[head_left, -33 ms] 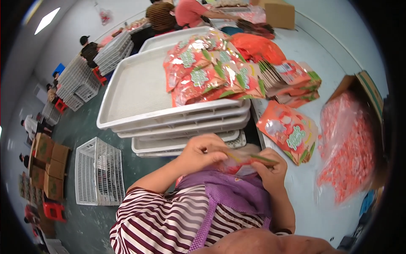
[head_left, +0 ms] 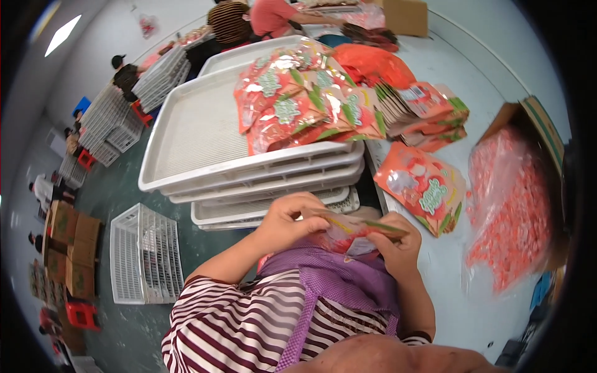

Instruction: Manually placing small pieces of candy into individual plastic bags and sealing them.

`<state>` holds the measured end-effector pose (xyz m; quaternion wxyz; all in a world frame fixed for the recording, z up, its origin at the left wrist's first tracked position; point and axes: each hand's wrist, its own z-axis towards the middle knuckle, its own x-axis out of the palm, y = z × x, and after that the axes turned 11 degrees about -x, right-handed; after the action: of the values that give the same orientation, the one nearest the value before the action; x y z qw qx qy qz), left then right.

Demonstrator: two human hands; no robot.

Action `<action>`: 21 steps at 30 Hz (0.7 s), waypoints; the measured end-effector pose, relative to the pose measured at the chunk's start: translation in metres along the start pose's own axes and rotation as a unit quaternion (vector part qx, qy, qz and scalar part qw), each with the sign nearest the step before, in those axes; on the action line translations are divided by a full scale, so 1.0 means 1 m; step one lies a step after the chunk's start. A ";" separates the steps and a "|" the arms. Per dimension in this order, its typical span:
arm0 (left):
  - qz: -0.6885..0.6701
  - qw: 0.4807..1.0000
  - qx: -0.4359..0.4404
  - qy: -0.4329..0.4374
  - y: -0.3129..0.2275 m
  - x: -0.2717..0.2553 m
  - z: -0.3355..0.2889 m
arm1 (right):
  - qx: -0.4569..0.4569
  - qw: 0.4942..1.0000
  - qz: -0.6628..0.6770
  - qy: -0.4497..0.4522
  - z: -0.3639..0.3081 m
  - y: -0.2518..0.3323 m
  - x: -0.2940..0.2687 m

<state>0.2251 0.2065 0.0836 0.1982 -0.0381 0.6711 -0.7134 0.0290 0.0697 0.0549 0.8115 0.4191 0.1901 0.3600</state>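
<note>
Both of my hands are closed on one red-and-green plastic pouch [head_left: 341, 233], held in front of my purple apron. My left hand [head_left: 293, 222] pinches one side between thumb and fingers; my right hand [head_left: 395, 241] grips the other. Part of the pouch is covered by the fingers. Beyond my hands, a heap of shiny red pouches [head_left: 287, 110] covers the right side of a white tray [head_left: 193, 127], the top one of a stack. To the right, a single pouch [head_left: 424, 191] lies flat on the pale table, near a fanned pile of flat pouches [head_left: 429, 102].
At the right stands an open carton [head_left: 536, 133] with a clear bag of small red-wrapped pieces [head_left: 507, 217]. A red plastic bag [head_left: 376, 65] sits behind the pouches. White crates [head_left: 143, 255] stand on the green floor at left. Several people work farther back.
The pouch between my hands has turned, so more of its red face shows. Both hands keep hold of it. The whole view has shifted slightly.
</note>
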 end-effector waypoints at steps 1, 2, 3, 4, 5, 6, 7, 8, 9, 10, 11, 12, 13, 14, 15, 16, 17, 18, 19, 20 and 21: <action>-0.011 1.000 -0.004 -0.010 0.004 -0.002 0.000 | 0.014 1.000 0.007 0.000 0.004 0.003 0.002; -0.025 0.999 -0.011 -0.019 0.011 -0.003 -0.002 | 0.033 0.999 0.015 -0.001 0.005 0.006 0.003; -0.031 0.999 -0.002 -0.017 0.015 -0.004 -0.001 | 0.045 0.999 0.004 -0.013 0.007 0.005 0.005; -0.037 0.999 0.006 -0.015 0.019 -0.005 0.001 | -0.002 1.000 0.007 -0.016 0.007 0.000 0.007; -0.054 0.997 -0.036 -0.037 0.014 -0.002 0.001 | -0.047 0.999 0.011 -0.019 0.007 -0.003 0.009; -0.042 0.998 -0.026 -0.045 0.012 0.000 0.004 | -0.029 0.999 0.003 -0.032 0.008 -0.004 0.006; -0.021 0.998 -0.029 -0.057 0.013 0.001 0.010 | 0.001 1.000 0.009 -0.028 0.010 -0.003 0.003; 0.000 0.997 -0.031 -0.067 0.012 0.004 0.009 | 0.031 0.999 0.015 -0.025 0.006 0.000 0.002; -0.063 0.992 -0.071 -0.083 0.011 0.007 0.010 | 0.041 0.998 0.010 -0.038 0.006 -0.003 0.000; -0.064 0.992 -0.079 -0.069 0.014 0.008 0.010 | 0.013 1.000 -0.010 -0.018 0.004 -0.006 -0.002; -0.044 0.996 -0.028 -0.073 0.017 0.006 0.011 | -0.018 0.999 -0.028 0.004 0.005 -0.009 -0.004; -0.024 0.996 0.023 -0.077 0.019 0.005 0.014 | -0.014 0.999 -0.031 -0.004 0.006 -0.010 -0.005; -0.007 0.997 0.040 -0.068 0.020 0.004 0.017 | -0.003 1.000 -0.012 -0.018 0.006 -0.011 -0.007; -0.008 0.997 0.036 -0.065 0.020 0.006 0.017 | 0.008 1.000 0.010 -0.027 0.005 -0.012 -0.008; -0.006 0.998 0.042 -0.044 0.017 0.006 0.019 | 0.012 0.999 0.011 -0.029 0.005 -0.014 -0.009; -0.005 0.999 0.048 -0.023 0.014 0.007 0.021 | -0.002 0.999 0.032 -0.037 0.006 -0.017 -0.011; -0.005 0.999 0.044 -0.023 0.013 0.007 0.022 | -0.016 0.997 0.054 -0.044 0.005 -0.018 -0.012; -0.072 0.997 -0.003 -0.003 0.011 0.007 0.024 | -0.013 0.997 0.055 -0.045 0.005 -0.018 -0.011; -0.139 0.989 -0.049 0.017 0.011 0.007 0.027 | 0.021 0.994 0.090 -0.062 0.006 -0.016 -0.010; -0.138 0.989 -0.051 0.015 0.014 0.007 0.029 | 0.055 0.988 0.125 -0.078 0.008 -0.015 -0.009; -0.168 0.984 -0.060 0.032 0.017 0.007 0.032 | 0.055 0.987 0.128 -0.076 0.009 -0.012 -0.009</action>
<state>0.2328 0.1739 0.0686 0.0515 -0.1390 0.7026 -0.6960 0.0334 0.0529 0.0503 0.7466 0.5104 0.0924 0.4166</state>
